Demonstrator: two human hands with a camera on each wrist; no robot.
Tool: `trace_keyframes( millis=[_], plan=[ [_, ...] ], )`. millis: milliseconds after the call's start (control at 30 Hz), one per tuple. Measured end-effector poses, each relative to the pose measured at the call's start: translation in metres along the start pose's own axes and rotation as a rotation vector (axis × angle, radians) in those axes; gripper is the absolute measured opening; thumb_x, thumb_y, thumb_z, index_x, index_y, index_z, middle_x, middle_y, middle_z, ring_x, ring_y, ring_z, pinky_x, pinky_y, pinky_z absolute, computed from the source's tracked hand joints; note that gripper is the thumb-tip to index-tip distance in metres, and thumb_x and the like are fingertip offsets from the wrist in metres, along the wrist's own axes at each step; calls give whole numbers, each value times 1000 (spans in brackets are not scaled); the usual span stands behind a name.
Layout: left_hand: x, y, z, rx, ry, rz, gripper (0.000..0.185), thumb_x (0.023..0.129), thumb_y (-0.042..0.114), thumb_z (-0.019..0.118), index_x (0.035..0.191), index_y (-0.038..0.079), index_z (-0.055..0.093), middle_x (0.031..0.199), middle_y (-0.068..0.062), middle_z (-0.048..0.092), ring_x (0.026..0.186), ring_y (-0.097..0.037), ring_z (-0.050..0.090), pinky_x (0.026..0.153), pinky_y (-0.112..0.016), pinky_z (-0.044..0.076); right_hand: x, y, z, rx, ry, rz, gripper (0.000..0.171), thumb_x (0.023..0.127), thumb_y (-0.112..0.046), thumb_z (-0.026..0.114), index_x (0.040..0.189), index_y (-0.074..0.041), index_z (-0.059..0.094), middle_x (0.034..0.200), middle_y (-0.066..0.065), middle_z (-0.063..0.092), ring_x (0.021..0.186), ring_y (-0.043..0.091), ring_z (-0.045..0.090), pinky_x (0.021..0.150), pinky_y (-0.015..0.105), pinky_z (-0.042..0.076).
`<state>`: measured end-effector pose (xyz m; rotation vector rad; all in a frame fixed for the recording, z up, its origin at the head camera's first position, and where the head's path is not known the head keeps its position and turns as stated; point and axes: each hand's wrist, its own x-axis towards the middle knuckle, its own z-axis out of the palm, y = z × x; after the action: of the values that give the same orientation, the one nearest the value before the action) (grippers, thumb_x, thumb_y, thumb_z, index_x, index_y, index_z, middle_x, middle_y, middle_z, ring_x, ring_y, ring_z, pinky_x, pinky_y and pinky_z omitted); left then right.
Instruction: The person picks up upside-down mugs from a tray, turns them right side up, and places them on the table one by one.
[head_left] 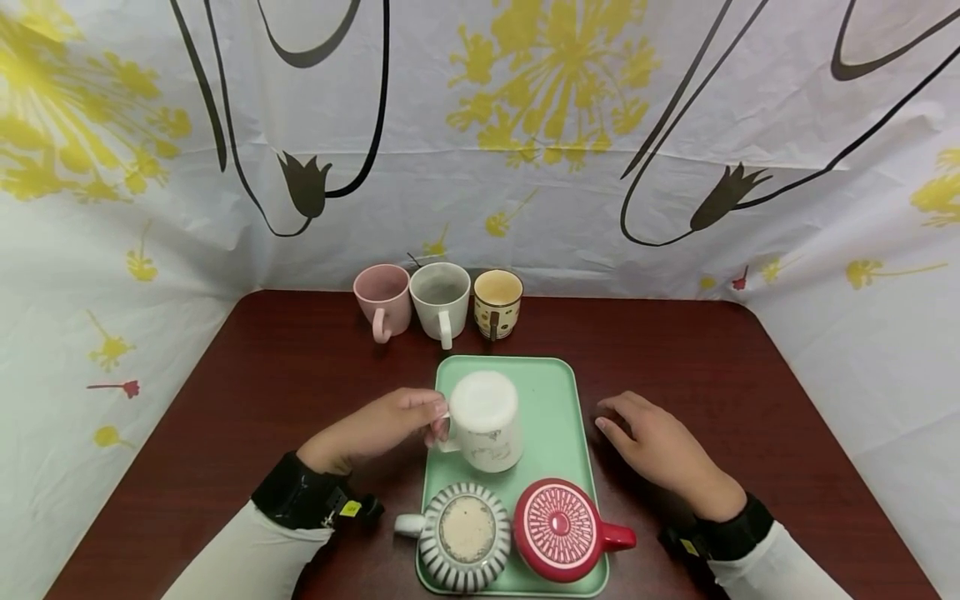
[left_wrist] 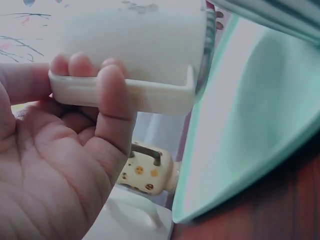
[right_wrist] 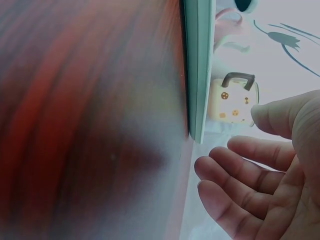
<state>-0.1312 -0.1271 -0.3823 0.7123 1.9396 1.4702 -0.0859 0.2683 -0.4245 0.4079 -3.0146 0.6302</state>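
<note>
My left hand [head_left: 375, 429] pinching the handle of the upside-down white mug [head_left: 486, 421], base up, axis upright, handle pointing left, on my green tray [head_left: 551, 400], my right hand [head_left: 660, 450] spread flat on the bench [head_left: 247, 392] beside the tray

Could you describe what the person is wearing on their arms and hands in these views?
Both hands, left hand and right hand, are bare. Each arm has a white long sleeve, and a black wrist strap sits at each cuff. The left strap carries a small yellow tag; the right one shows a similar yellow mark.
</note>
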Motion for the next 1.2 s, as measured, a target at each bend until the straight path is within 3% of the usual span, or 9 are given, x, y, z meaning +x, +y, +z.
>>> trace_keyframes(
  millis=[333, 467, 600, 700, 867, 1200],
  plan=[
    [19, 19, 1, -325, 44, -28, 31, 114, 22, 32, 92, 7, 49, 84, -3, 50, 81, -15, 53, 70, -25, 46, 1, -1, -1, 28, -15, 20, 28, 102, -26, 67, 124, -9, 70, 119, 6, 71, 105, 22, 70, 88, 49, 58],
    [28, 27, 3, -553, 39, -16, 32, 114, 20, 27, 91, 9, 46, 80, 0, 45, 78, -14, 49, 69, -23, 41, 1, -2, -1, 36, -18, 23, 27, 102, -26, 67, 124, -10, 70, 118, 5, 71, 104, 21, 70, 86, 46, 58],
    [36, 30, 4, -824, -15, 22, 34, 113, 15, 21, 88, 13, 45, 77, 3, 43, 76, -11, 48, 73, -22, 42, 1, -2, 0, 38, -19, 15, 26, 102, -25, 67, 123, -10, 71, 117, 4, 71, 102, 19, 69, 85, 44, 58],
    [42, 33, 5, -960, -37, 36, 36, 112, 14, 19, 87, 13, 45, 75, 4, 45, 76, -11, 48, 75, -21, 43, 1, -2, 0, 36, -14, 9, 25, 102, -25, 67, 122, -11, 71, 116, 3, 71, 102, 19, 69, 85, 44, 57],
    [50, 32, 9, -1064, -6, 30, 37, 111, 14, 20, 83, 13, 43, 74, 4, 46, 77, -12, 47, 74, -22, 39, 1, -3, 1, 32, -4, -6, 24, 101, -24, 68, 122, -11, 71, 115, 1, 71, 101, 17, 69, 85, 44, 57],
    [59, 27, 14, -1129, 49, 44, 34, 110, 14, 21, 83, 13, 40, 76, 3, 41, 78, -12, 44, 72, -23, 33, 7, -17, -6, 76, 3, -69, 23, 103, -24, 67, 123, -13, 71, 112, -6, 68, 92, 7, 63, 79, 34, 56]
  ],
)
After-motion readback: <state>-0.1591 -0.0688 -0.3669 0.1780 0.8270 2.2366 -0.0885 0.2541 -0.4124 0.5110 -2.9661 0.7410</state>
